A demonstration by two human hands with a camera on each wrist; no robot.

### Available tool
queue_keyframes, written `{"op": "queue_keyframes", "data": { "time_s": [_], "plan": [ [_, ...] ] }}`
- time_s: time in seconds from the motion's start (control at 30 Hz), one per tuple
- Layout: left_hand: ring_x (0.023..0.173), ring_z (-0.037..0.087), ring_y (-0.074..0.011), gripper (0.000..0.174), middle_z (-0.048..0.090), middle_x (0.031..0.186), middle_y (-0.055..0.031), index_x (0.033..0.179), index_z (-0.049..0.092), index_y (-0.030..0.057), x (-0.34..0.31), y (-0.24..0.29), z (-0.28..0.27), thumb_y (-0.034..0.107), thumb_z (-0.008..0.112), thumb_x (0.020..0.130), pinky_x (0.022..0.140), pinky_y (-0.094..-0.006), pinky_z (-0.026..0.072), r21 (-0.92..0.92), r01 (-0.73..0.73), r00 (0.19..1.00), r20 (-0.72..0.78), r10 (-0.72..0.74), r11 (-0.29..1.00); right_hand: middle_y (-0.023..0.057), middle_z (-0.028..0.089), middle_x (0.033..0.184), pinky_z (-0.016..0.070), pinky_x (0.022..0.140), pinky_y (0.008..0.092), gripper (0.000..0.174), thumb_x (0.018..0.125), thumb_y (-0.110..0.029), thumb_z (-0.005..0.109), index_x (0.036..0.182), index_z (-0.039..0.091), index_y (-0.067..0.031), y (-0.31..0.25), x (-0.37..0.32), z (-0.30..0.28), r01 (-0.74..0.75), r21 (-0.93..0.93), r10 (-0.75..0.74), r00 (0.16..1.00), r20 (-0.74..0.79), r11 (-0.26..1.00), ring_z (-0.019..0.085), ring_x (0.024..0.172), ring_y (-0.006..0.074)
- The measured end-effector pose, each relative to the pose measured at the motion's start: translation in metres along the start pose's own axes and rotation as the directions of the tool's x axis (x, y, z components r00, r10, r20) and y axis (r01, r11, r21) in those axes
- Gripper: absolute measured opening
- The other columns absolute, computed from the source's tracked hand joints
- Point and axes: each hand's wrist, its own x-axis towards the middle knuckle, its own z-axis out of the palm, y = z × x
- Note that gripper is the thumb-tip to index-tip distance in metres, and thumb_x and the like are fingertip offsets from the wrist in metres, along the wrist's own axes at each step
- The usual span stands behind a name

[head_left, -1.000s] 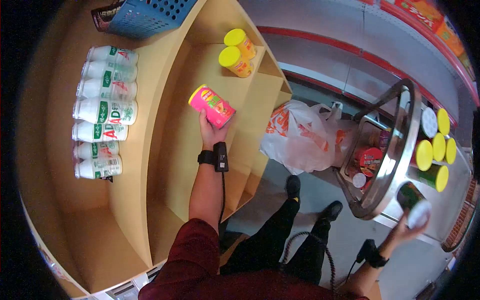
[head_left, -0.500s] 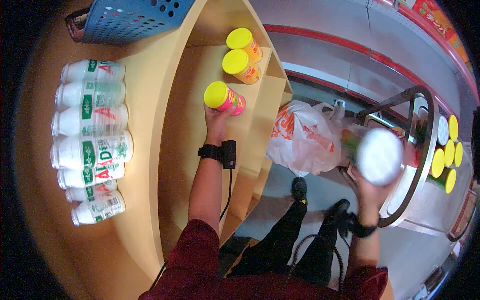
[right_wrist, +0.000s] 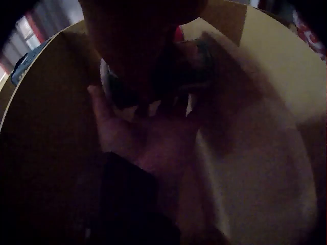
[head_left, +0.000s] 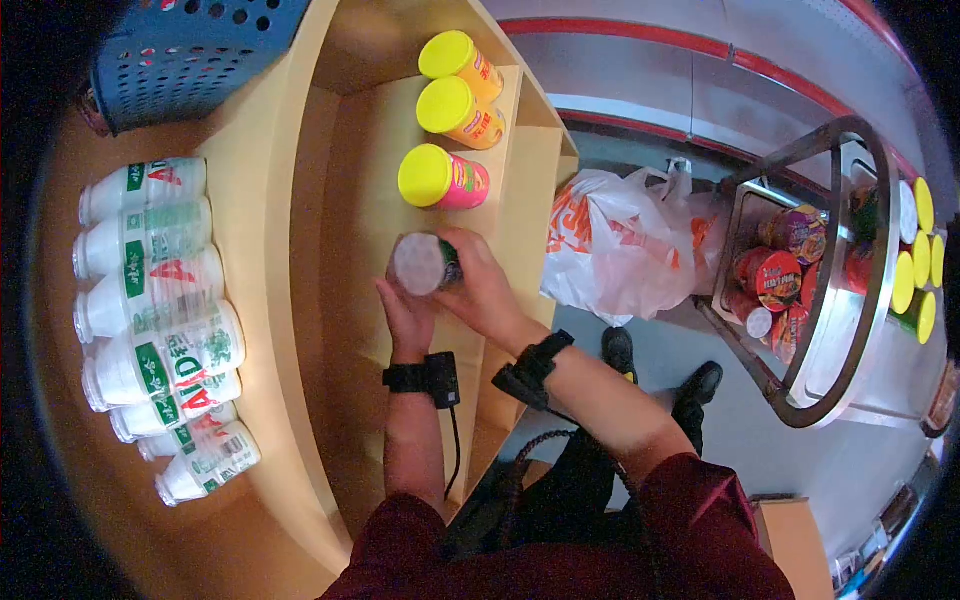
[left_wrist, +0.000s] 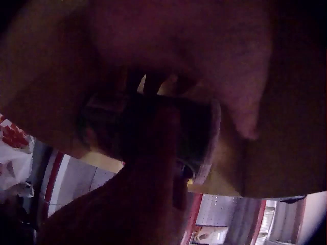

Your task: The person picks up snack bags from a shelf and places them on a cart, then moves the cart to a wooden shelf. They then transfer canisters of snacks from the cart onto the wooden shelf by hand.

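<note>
A dark green canister (head_left: 418,264) with a whitish lid is held in front of the wooden shelf, lid towards the head camera. My right hand (head_left: 487,290) grips it from the right, fingers curled round its side. My left hand (head_left: 408,315) is close under and beside the canister, thumb sticking out straight and fingers reaching behind it. In the dim right wrist view the left palm (right_wrist: 148,138) faces the canister. Just beyond stands a pink canister (head_left: 468,183) with a yellow lid, in line with two orange canisters (head_left: 478,128) with yellow lids.
Bottled white drinks (head_left: 165,375) in clear wrap sit on the upper shelf, near a blue basket (head_left: 190,60). To the right are a white plastic bag (head_left: 620,240) on the floor and a metal cart (head_left: 870,370) carrying more canisters and instant noodle cups (head_left: 778,280).
My left hand has set the pink canister upright beside the orange ones and let go. My right hand has brought the dark green canister from the cart across to the shelf, meeting my left hand.
</note>
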Motion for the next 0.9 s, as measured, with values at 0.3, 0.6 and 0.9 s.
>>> {"op": "queue_keyframes", "data": {
  "time_s": [0.3, 0.6, 0.9],
  "plan": [
    [0.115, 0.041, -0.0212, 0.045, 0.043, 0.125, -0.0086, 0.124, 0.037, 0.0008, 0.015, -0.009, 0.003, 0.024, 0.046, 0.087, 0.098, -0.0346, 0.0297, 0.273, -0.108, 0.994, 0.029, 0.104, 0.956, 0.0189, 0.044, 0.12, 0.0343, 0.095, 0.0394, 0.065, 0.064, -0.004, 0.066, 0.123, 0.037, -0.0032, 0.043, -0.026, -0.012, 0.015, -0.303, -0.004, 0.999, 0.039, 0.953, 0.04, 0.115, 0.034],
    [0.118, 0.037, -0.0225, 0.054, 0.038, 0.128, -0.0089, 0.129, 0.027, 0.0037, 0.026, -0.013, -0.014, 0.029, 0.05, 0.086, 0.1, -0.0357, 0.0269, 0.258, -0.114, 0.992, 0.073, 0.098, 0.96, 0.0153, 0.044, 0.123, 0.0307, 0.097, 0.0452, 0.056, 0.07, -0.006, 0.061, 0.121, 0.04, -0.0038, 0.044, -0.019, -0.016, 0.083, -0.333, -0.059, 0.995, 0.081, 0.939, 0.038, 0.118, 0.0321],
    [0.121, 0.033, -0.0211, 0.077, 0.031, 0.131, -0.009, 0.132, 0.019, 0.0058, 0.006, -0.003, 0.012, 0.014, 0.067, 0.073, 0.101, -0.0355, 0.0272, 0.623, -0.255, 0.962, 0.085, 0.26, 0.74, 0.0171, 0.044, 0.119, 0.0301, 0.097, 0.0438, 0.057, 0.065, 0.001, 0.055, 0.119, 0.039, -0.0033, 0.036, -0.002, -0.024, 0.049, -0.343, -0.014, 0.994, 0.104, 0.938, 0.04, 0.113, 0.033]
  ]
}}
